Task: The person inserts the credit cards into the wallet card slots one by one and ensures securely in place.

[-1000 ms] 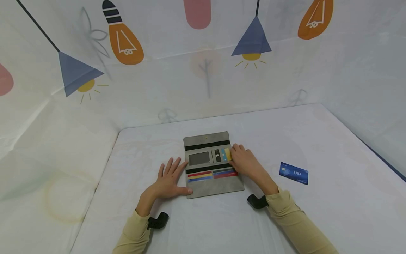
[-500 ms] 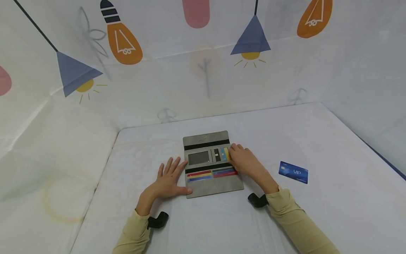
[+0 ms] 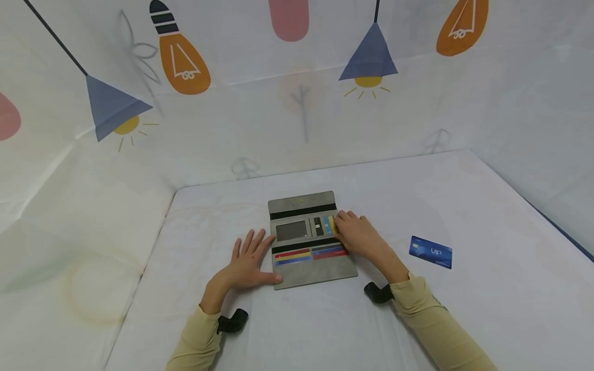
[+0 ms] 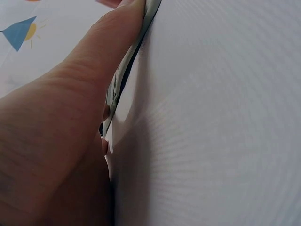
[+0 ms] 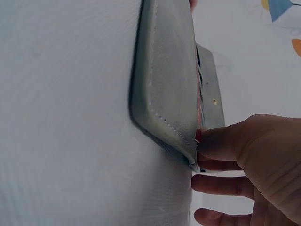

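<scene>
An unfolded grey wallet (image 3: 315, 268) lies on the white table, its cards showing in slots. My left hand (image 3: 243, 268) is spread flat at its left side. The left thumb (image 4: 106, 42) presses the wallet's lower left corner, and the fingertips touch its edge. At the opposite side my right hand (image 3: 359, 234) has its fingers curled at the upper slots, pinching the end of a yellow card (image 3: 331, 224) beside a light blue one. The right thumb (image 5: 221, 143) sits at the wallet's edge in the right wrist view; the pinched card end is hidden there.
A blue VIP card (image 3: 430, 252) lies apart on the table, to the right of the right forearm. Behind the table rises a white cloth wall (image 3: 264, 123) printed with lamps and bulbs. A black wrist mount (image 3: 233, 321) sticks out from the left cuff.
Slightly less of the yellow card shows than a second ago, with the right fingers moved a little left. The left hand and wallet stay in place.
</scene>
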Demonstrator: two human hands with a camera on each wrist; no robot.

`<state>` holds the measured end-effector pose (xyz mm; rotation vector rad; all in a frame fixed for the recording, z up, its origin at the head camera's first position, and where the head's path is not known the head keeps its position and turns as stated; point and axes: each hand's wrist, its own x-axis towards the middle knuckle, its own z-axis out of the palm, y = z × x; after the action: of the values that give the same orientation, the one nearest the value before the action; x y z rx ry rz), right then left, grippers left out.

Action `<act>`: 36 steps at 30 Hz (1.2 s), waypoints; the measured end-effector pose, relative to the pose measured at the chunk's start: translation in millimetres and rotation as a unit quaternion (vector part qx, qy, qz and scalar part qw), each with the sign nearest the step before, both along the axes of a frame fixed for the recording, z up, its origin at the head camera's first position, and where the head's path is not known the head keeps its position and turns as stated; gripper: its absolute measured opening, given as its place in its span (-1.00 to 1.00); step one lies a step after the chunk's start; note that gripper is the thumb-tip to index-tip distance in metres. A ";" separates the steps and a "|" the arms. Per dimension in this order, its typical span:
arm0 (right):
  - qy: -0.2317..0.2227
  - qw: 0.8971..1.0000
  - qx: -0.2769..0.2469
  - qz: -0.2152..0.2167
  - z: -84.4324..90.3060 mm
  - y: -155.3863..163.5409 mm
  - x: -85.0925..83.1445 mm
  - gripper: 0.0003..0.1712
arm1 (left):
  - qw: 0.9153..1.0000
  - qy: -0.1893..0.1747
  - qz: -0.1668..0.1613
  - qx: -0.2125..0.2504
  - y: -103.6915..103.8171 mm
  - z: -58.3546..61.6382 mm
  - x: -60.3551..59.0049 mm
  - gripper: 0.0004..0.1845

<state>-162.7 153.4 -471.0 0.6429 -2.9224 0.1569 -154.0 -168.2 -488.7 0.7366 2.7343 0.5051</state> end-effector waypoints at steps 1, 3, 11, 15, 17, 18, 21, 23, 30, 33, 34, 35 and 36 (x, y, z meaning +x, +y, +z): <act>-0.001 1.000 0.001 -0.002 0.5 -0.3 0.0 -0.71 | 1.000 0.001 0.000 0.000 -0.1 0.2 0.0 0.14; -0.008 1.000 -0.006 -0.008 1.7 -0.6 0.1 -0.74 | 1.000 0.000 -0.001 0.001 0.1 1.6 0.3 0.13; -0.027 0.999 -0.041 -0.014 3.5 3.6 0.3 -0.79 | 1.000 0.001 -0.005 0.002 0.6 3.1 -0.2 0.12; -0.036 0.998 -0.048 -0.016 4.8 5.3 0.4 -0.77 | 1.000 0.002 -0.006 0.002 -0.6 2.3 -0.5 0.13; -0.044 0.998 -0.047 -0.024 4.8 6.5 1.0 -0.75 | 1.000 0.005 -0.007 0.006 -1.5 1.0 -0.4 0.13; -0.049 0.997 -0.045 -0.029 4.6 7.3 1.5 -0.74 | 1.000 0.006 -0.008 0.008 -1.7 0.7 -0.1 0.13; -0.063 0.996 -0.034 -0.046 4.5 10.2 4.0 -0.69 | 1.000 0.010 -0.009 0.006 -2.0 -0.1 0.5 0.13; -0.068 0.996 -0.029 -0.054 3.8 12.9 6.1 -0.66 | 1.000 0.012 -0.009 0.007 -1.6 -0.6 1.1 0.13; -0.093 0.990 -0.032 -0.096 0.3 35.3 6.7 -0.47 | 1.000 0.015 -0.008 0.004 -1.4 0.0 1.8 0.13; -0.111 0.987 -0.029 -0.116 2.3 52.3 9.4 -0.40 | 1.000 0.015 -0.009 0.002 -1.4 -0.1 2.4 0.13; -0.117 0.986 -0.028 -0.120 3.9 57.9 10.8 -0.38 | 1.000 0.015 -0.008 0.002 -1.2 0.1 2.6 0.12; -0.120 0.985 -0.027 -0.122 6.0 63.4 12.6 -0.37 | 1.000 0.015 -0.008 0.005 -1.0 0.0 2.5 0.12; -0.124 0.984 -0.029 -0.123 8.3 68.6 14.8 -0.37 | 1.000 0.016 -0.008 0.007 -0.8 0.2 2.5 0.12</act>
<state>-148.0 222.0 -462.7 0.2642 -3.1880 0.3107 -151.5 -169.0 -488.6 0.7754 2.7552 0.5134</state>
